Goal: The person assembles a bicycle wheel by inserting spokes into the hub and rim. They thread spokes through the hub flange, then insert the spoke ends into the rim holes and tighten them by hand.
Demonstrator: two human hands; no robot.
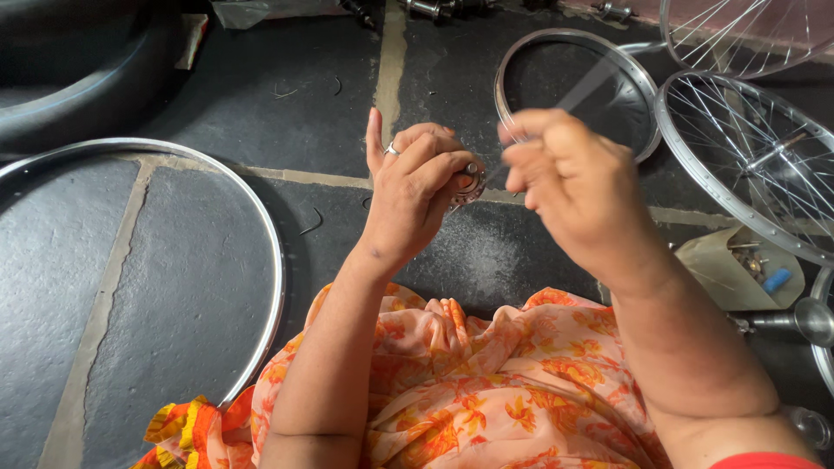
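Hub (469, 182) gripped in the closed left hand (417, 187); right hand (569, 178) pinches a blurred spoke (595, 78), threading it through, aiming for a flange hole.

In my left hand (417, 187) I see a small round hub of bright polished metal (469, 184). From my right hand (573, 187) runs a thin, blurred metal spoke (599, 76). Left of both hands lies a large bare rim of smooth, glossy steel (276, 260). Below them, thin orange floral cloth (486, 382) looks soft and matt. The dark stone floor (287, 104) looks rough and dull.
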